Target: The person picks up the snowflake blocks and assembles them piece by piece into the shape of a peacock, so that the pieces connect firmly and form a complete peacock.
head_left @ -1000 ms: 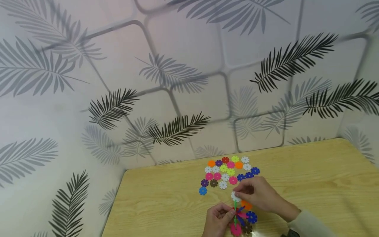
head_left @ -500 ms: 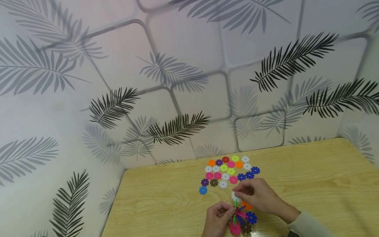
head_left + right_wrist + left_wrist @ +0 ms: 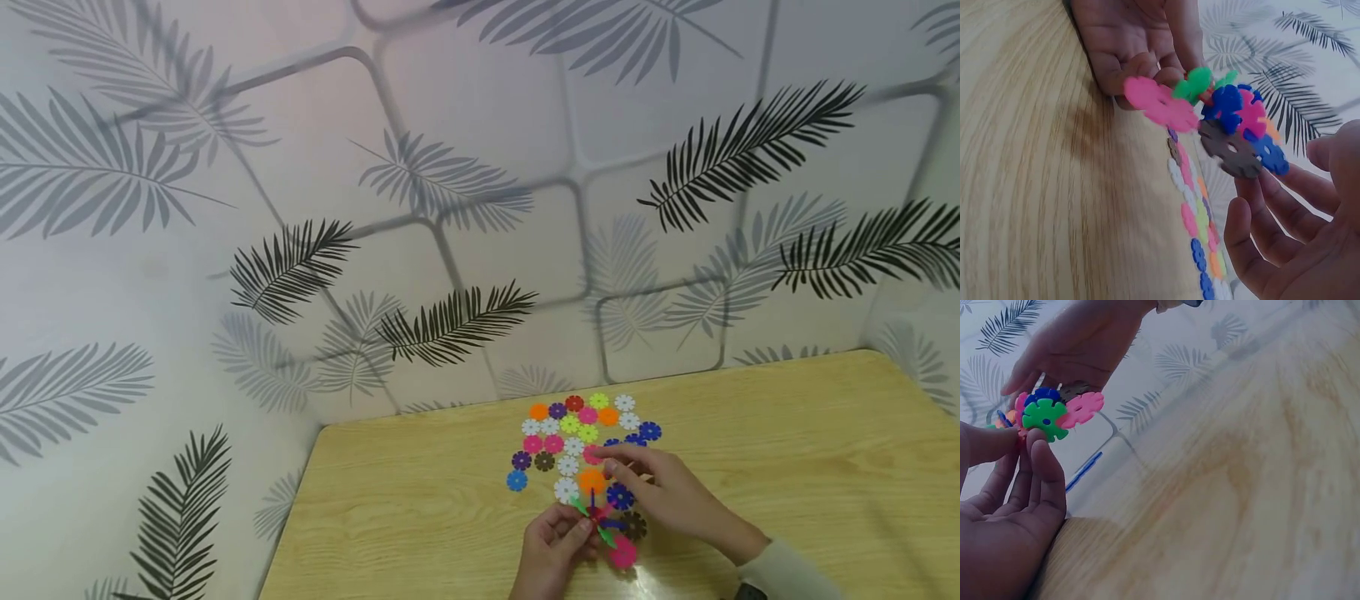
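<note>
My left hand pinches a flower-like cluster of interlocking snowflake discs near its red middle. Around that middle stand green, blue and pink discs; an orange disc, a blue disc and a brown disc sit at the outer ends. A white disc lies at the tip of a green one. My right hand is beside the cluster's right side, fingers loosely bent and gripping nothing. In the right wrist view its fingertips come close to the brown and blue discs; contact is unclear.
Loose snowflake discs in several colours lie flat on the wooden table just beyond the hands. A patterned wall rises behind the table's back edge.
My right hand has let go of the white disc and moved slightly away. The cluster has turned in my left hand, bringing the white disc leftward and the pink disc rightward.
</note>
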Available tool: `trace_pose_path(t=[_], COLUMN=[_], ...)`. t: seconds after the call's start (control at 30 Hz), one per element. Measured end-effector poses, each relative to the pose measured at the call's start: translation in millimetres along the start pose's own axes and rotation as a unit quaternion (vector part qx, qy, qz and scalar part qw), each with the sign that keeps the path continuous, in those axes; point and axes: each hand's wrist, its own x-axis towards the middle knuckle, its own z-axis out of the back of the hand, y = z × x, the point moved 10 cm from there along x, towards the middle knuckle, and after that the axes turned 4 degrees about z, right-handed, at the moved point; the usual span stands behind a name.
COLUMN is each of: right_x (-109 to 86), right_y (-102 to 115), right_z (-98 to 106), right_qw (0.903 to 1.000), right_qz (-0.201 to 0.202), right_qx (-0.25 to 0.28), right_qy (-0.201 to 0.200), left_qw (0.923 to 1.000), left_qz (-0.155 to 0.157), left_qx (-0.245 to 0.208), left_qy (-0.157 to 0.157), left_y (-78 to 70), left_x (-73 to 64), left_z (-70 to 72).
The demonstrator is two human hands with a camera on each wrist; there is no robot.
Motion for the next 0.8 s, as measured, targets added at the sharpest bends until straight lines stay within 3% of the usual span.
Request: trace_pose_path(t=[0.17, 0.4, 0.53, 0.67, 0.8], right_x=[1.6, 1.0, 2.1, 7.8, 15.0], right_y=[-12, -36, -46, -47, -46], right_z=[8, 11, 16, 21, 19], right_qw=[0.9999, 0.998, 0.9952, 0.9869, 0.9812], right_qz=[-0.005, -0.059, -0.073, -0.06, -0.057], right_qx=[0.012, 0.01, -0.039, -0.121, -0.159], right_qy=[-0.004, -0.017, -0.052, -0.088, -0.094], left_qw=[0.9993, 0.9977, 0.9961, 0.9953, 0.9961], left_qz=[0.002, -0.018, -0.009, 0.003, 0.004], left_qx=[-0.036, -0.064, -0.088, -0.094, -0.086], left_qy=[0.002, 0.014, -0.003, -0.02, -0.023], left_y=[-0.3, -3.3, -0.7, 0.2, -1.7], left_x=[-1.6, -2.6, -2.0, -2.1, -3.0], left_z=[-1.7, -3.6, -0.6, 1.4, 1.5])
